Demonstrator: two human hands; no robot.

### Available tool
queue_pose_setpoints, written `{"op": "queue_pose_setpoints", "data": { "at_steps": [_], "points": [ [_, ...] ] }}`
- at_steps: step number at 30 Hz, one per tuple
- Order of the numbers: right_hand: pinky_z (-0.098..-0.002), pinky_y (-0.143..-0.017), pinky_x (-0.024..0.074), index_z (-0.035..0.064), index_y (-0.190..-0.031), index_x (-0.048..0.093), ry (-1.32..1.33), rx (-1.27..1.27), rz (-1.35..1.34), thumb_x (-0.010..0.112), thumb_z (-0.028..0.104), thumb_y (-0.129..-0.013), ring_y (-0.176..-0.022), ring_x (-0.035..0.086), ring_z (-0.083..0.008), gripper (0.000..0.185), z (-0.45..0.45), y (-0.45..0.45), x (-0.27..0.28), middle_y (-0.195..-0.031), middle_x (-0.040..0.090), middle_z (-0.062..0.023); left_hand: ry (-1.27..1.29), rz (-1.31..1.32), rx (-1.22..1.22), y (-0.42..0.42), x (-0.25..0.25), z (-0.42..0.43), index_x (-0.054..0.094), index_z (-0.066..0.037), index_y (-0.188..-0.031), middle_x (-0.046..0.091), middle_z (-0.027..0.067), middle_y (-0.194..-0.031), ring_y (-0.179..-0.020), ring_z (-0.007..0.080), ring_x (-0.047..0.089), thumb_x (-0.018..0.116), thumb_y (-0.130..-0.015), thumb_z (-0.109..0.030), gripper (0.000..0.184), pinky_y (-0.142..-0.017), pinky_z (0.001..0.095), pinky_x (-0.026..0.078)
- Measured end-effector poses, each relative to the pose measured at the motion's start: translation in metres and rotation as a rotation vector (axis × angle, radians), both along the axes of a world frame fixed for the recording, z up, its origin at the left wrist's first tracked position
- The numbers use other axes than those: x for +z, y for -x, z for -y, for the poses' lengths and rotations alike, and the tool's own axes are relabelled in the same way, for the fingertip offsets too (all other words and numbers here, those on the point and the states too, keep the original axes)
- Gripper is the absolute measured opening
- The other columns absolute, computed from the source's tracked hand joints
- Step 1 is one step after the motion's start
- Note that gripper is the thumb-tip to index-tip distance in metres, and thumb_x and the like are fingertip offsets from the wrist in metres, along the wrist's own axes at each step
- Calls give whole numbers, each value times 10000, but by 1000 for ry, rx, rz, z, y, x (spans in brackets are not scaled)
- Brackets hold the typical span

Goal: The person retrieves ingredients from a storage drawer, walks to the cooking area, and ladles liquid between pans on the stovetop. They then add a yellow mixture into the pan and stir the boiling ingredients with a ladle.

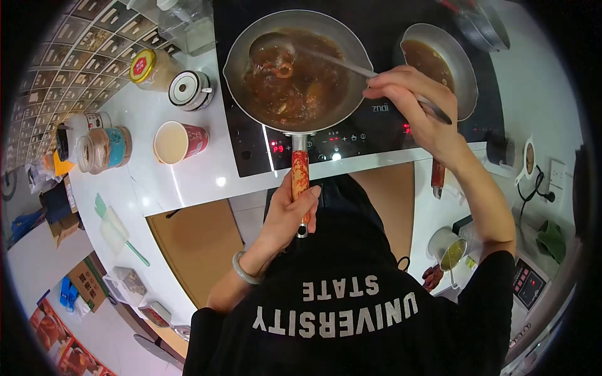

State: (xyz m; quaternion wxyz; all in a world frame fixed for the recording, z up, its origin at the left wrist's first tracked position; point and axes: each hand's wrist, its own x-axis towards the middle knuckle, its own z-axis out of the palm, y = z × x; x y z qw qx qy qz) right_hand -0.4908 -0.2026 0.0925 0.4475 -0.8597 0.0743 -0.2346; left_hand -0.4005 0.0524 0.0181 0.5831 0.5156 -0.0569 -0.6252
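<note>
A frying pan (233, 88) with brown liquid and small pieces of food sits on the black induction cooktop (389, 135). My left hand (285, 216) is wrapped round its red-and-yellow mottled handle (300, 169). In my right hand (423, 106) is the metal ladle (342, 61), gripped partway along its handle. The ladle's bowl (271, 49) dips into the liquid at the pan's far left, with a ring-shaped piece of food (284, 70) beside it. A second pan (464, 81), also holding brown liquid, stands to the right, partly behind my right hand.
On the left counter stand a paper cup (174, 143), a white-lidded jar (188, 91), a yellow-lidded jar (153, 69) and a blue-labelled jar (110, 150). A green-handled spatula (116, 225) lies nearer. At right are a metal pot (445, 241) and a wall socket (556, 178).
</note>
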Motion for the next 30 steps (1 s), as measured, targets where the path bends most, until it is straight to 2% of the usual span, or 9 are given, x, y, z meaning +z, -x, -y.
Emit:
{"op": "queue_pose_setpoints", "data": {
  "at_steps": [4, 7, 10, 14, 15, 19, 22, 25, 30],
  "points": [
    [-323, -754, 525, 26, -991, 630, 721, 92, 70, 642, 103, -833, -808, 640, -271, 175, 14, -9, -2, -899, 635, -119, 9, 5, -7, 0, -2, -1, 375, -30, -1252, 507, 26, -683, -438, 95, 504, 553, -942, -169, 383, -400, 202, 432],
    [-380, -820, 518, 45, -1019, 598, 982, 165, 30, 663, 112, -779, -848, 619, -305, 257, 19, -20, -26, -917, 608, -106, -2, 4, -18, -1, -3, -1, 374, -27, -1248, 507, 27, -682, -437, 98, 502, 554, -942, -168, 382, -400, 205, 433],
    [-404, -866, 501, 55, -1034, 579, 1009, 218, 44, 669, 116, -749, -890, 610, -300, 304, 12, -32, -54, -924, 583, -100, -7, 5, -18, -1, -1, -1, 375, -24, -1245, 506, 28, -680, -436, 100, 498, 554, -941, -166, 380, -400, 208, 431],
    [-358, -789, 538, 18, -990, 598, 583, 201, 85, 658, 128, -808, -824, 630, -286, 221, -15, -24, -57, -916, 619, -106, -8, 14, -14, -1, 0, 0, 376, -19, -1243, 504, 29, -679, -436, 103, 495, 554, -941, -164, 379, -400, 213, 428],
    [-317, -734, 548, -16, -963, 613, 322, 181, -31, 613, 141, -883, -775, 661, -250, 176, -22, -19, -48, -899, 646, -105, -8, 13, -12, -1, 0, 0, 378, -20, -1237, 503, 28, -679, -437, 103, 495, 554, -941, -163, 373, -400, 213, 427],
    [-290, -703, 545, -56, -949, 633, -824, -228, -156, 542, 194, -947, -748, 683, -207, 266, -27, -6, -39, -887, 652, -136, -19, 17, -12, 0, -1, 0, 388, -23, -1212, 503, 28, -678, -436, 103, 494, 551, -941, -158, 344, -400, 211, 424],
    [-281, -725, 539, -45, -965, 644, -950, -330, -240, 557, 221, -937, -748, 690, -218, 281, -11, 8, -24, -878, 656, -150, -21, 14, -17, -1, 0, 1, 394, -30, -1195, 502, 28, -676, -434, 101, 493, 549, -941, -156, 323, -398, 208, 422],
    [-271, -736, 527, -37, -973, 644, -686, -260, -177, 549, 181, -941, -787, 685, -212, 240, -5, 21, -4, -892, 657, -129, -16, 15, -18, -1, 0, 1, 393, -33, -1199, 502, 28, -673, -431, 100, 492, 549, -941, -157, 326, -396, 204, 420],
    [-305, -723, 521, 0, -982, 637, 241, 52, -61, 631, 68, -853, -821, 652, -216, 146, 17, 17, 21, -941, 644, -124, -8, 11, -6, -1, 1, 1, 385, -35, -1224, 502, 28, -673, -429, 98, 490, 550, -943, -161, 350, -398, 200, 421]
  ]
}}
